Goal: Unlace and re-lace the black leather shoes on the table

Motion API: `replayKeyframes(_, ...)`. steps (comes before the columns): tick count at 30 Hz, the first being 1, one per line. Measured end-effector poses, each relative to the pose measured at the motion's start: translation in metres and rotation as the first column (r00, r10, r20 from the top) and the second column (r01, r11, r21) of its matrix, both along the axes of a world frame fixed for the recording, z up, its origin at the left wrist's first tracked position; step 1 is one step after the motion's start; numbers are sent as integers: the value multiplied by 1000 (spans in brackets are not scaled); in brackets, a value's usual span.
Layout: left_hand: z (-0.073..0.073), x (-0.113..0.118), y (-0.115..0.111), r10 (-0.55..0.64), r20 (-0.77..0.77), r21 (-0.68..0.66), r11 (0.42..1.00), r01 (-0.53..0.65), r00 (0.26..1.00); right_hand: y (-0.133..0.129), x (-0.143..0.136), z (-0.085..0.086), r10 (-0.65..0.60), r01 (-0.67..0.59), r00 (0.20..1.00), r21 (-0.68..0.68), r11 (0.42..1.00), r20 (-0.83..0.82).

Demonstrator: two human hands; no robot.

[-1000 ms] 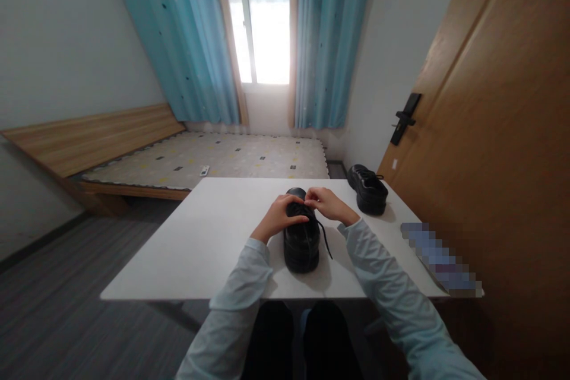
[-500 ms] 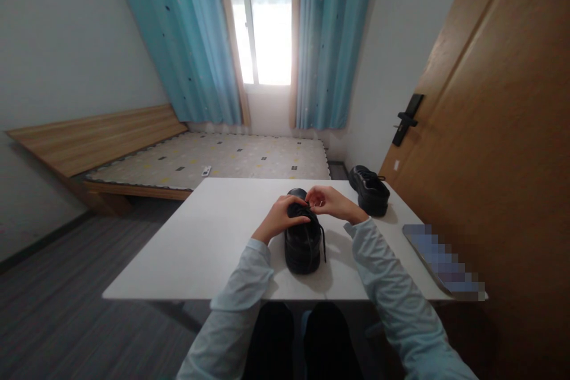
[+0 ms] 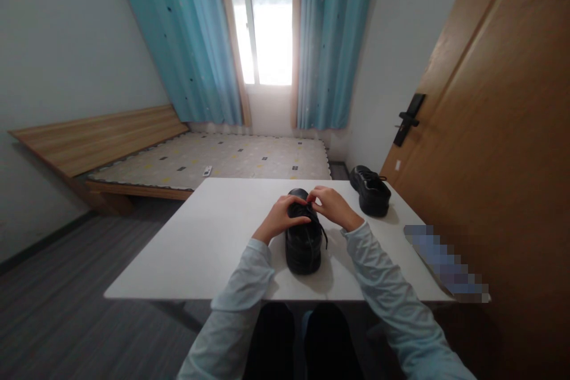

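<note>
The biggest thing I see is the bed [image 3: 249, 154], with its wooden headboard on my left and a pale pad with little squares on it. Next comes the brown door [image 3: 499, 119] on my right, with a black handle, and then the blue curtains [image 3: 191, 41], one on each side of the bright window. In front of me is the white worktop [image 3: 187, 249]. A flat thing [image 3: 445, 264], all blurred into blocks, lies along its right edge. My black shoe [image 3: 303, 249] sits on the worktop, right in front of me, with its heel to me and its toe pointing away. The other shoe [image 3: 373, 193] stands near the far right corner. My left hand [image 3: 279, 217] is half open on top of the black shoe, thumb and fingers apart. My right hand [image 3: 332, 205] is bent, with its fingertips close together by the laces; I can't tell if they pinch one. The smallest thing is a loose lace end [image 3: 326, 240], hanging on the shoe's right side.
</note>
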State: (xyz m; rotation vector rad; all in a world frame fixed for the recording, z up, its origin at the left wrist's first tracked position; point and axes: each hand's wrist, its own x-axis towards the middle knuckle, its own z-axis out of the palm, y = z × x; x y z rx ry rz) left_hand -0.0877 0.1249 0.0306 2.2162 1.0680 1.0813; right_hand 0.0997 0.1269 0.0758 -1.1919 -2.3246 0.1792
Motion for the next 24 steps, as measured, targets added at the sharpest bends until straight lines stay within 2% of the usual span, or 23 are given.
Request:
replayKeyframes(2,0,0,0,-4,3,1,1000,4,1000,1,-1,-2,-55,55,998,11,998,-5)
replayKeyframes(5,0,0,0,-3,1,-7,1000,3,1000,6,0,-7,-91,82,989,-83,993,-114)
replayKeyframes(8,0,0,0,0,-2,-12,1000,0,1000,14,5,-13,-77,19,962,-217,976,-263)
replayKeyframes(11,0,0,0,-2,-3,-11,1000,2,1000,18,9,-18,-74,-41,925,-292,956,-372)
replayKeyframes(14,0,-1,-1,-2,-1,-2,1000,2,1000,19,9,-21,-97,-49,898,-316,947,-429)
replayKeyframes(19,0,-1,-1,9,-6,-7,1000,-9,1000,15,4,-23,-109,-32,874,-278,960,-474)
replayKeyframes(21,0,-1,-1,10,-10,-11,1000,-10,1000,15,2,-24,-95,-83,847,-307,948,-523)
replayKeyframes(24,-1,-1,0,12,-12,-10,1000,-12,1000,15,2,-25,-101,-209,778,-408,889,-620)
